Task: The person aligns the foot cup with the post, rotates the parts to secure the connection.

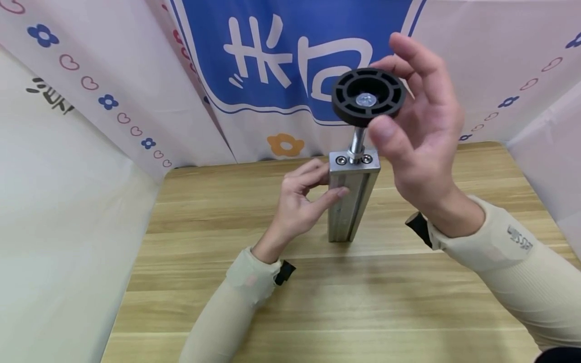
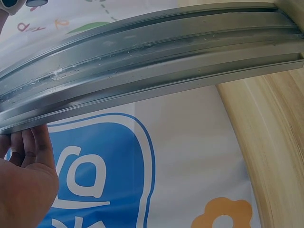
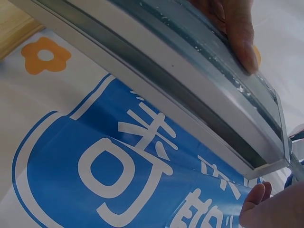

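Note:
An upright silver aluminium profile point(image 1: 343, 212) stands on the wooden table, grooved along its sides. Its top plate point(image 1: 354, 169) carries two socket screws, with a threaded metal stem point(image 1: 357, 141) rising between them. Crowning the stem is a round black levelling foot point(image 1: 368, 86), underside up, a bolt end showing in its centre. My left hand point(image 1: 301, 201) grips the profile just below the plate, thumb on the near face. With thumb at the near rim and fingers behind, my right hand point(image 1: 428, 121) holds the foot; its index finger points upward. The right wrist view shows the left thumb point(image 3: 242, 42) pressing the profile.
Behind the wooden table point(image 1: 204, 282) hangs a white cloth with a blue printed panel point(image 1: 272, 96) and an orange flower point(image 1: 285, 145). White cloth walls point(image 1: 50, 212) border the sides. Small black devices sit at both sleeve cuffs point(image 1: 254, 272).

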`<state>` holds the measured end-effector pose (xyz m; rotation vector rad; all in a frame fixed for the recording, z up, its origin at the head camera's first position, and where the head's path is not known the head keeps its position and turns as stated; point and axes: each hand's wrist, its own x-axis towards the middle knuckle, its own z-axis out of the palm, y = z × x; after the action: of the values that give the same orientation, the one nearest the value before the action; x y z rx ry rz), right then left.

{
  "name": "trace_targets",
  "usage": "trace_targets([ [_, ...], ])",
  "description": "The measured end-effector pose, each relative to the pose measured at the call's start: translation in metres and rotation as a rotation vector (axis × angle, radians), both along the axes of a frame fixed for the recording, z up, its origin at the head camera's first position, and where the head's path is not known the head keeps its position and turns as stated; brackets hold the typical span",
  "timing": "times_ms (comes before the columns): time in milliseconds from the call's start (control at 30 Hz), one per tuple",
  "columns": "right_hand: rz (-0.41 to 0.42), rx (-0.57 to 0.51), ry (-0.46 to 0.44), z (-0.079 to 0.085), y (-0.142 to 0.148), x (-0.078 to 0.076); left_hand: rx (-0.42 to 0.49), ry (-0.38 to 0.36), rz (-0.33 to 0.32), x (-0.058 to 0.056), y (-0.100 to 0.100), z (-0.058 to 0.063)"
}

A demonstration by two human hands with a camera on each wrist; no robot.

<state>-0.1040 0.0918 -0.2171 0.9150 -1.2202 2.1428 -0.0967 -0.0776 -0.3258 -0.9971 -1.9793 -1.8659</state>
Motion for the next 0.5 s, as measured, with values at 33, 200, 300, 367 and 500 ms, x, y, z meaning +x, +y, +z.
trace_targets([
  [33,0.015,0.0,0.001,-0.0008,0.0006,-0.0006,0.001,0.0,0.001,-0.0001,0.0,0.0],
  [200,0.13,-0.009,0.005,-0.0037,0.0052,-0.003,0.007,0.007,-0.003,-0.0008,0.0004,-0.0014],
  [300,0.171,-0.016,0.012,-0.0049,0.0062,-0.0036,0.007,0.009,-0.004,-0.0013,0.0004,-0.0025],
  [367,0.173,-0.019,0.022,-0.0057,0.0061,-0.0033,0.007,0.009,-0.005,-0.0014,0.0004,-0.0026],
  [500,0.09,0.001,0.036,-0.0052,0.0052,-0.0014,0.004,0.006,-0.003,-0.001,0.0005,-0.0016],
])
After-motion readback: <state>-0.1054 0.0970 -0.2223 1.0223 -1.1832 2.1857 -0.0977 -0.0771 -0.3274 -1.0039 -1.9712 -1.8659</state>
